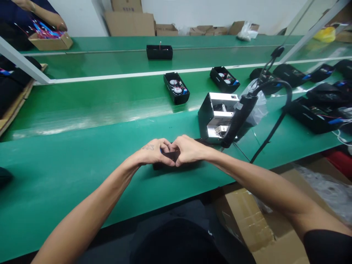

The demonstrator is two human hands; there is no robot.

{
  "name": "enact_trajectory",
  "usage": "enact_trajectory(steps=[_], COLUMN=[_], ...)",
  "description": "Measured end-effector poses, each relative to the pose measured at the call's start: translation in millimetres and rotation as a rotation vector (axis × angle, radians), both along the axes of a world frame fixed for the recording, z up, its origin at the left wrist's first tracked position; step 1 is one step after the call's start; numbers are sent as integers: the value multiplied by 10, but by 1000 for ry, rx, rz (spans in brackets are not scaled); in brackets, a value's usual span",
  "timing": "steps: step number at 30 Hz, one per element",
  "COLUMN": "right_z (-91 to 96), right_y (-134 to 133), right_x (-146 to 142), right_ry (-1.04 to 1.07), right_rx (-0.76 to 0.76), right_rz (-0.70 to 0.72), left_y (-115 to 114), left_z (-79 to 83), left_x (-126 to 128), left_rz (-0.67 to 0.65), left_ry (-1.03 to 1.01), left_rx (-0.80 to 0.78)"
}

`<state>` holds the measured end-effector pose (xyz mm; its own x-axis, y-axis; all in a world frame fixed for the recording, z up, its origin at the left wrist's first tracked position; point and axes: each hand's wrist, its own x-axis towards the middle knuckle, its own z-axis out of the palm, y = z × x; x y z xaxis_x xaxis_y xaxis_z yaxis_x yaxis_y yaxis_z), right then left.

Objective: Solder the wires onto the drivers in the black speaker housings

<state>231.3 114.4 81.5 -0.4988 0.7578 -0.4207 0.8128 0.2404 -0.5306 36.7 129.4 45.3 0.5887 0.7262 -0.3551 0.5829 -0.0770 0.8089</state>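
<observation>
Both hands meet over a black speaker housing (173, 155) that lies on the near green bench, mostly covered by them. My left hand (156, 151) grips its left part, thumb along the near side and fingers curled over the far side. From the right, my right hand (189, 149) holds it in the same way, with thumbs and fingertips nearly touching. A bit of blue shows beside the left fingers. Just beyond my right hand stands a black and silver bench machine (218, 117), open at the front.
Open speaker housings (177, 88) with wiring lie on the conveyor; more black units (310, 113) crowd the right. A black power tool (239, 117) hangs by the machine. Cardboard boxes (247, 220) stand below the bench. Far left, a person's arm (49, 16) is above a wire-filled box (52, 42).
</observation>
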Motion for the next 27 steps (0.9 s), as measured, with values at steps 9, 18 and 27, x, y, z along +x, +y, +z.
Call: enact_trajectory(steps=[9,18,27], right_z=[23,-379,-484], right_y=[-590,-337,-425], right_x=[381,1250,1273], right_ry=[340,281,995], right_rx=[566,976,634], right_rz=[-87,-1092,-963], left_y=[-511,-933,-922], left_z=[-286,-477,-521], left_x=[-47,-59,-86], left_rz=[-64,-68,-56], left_ry=[-5,-18,-18], left_rx=[506,964,1006])
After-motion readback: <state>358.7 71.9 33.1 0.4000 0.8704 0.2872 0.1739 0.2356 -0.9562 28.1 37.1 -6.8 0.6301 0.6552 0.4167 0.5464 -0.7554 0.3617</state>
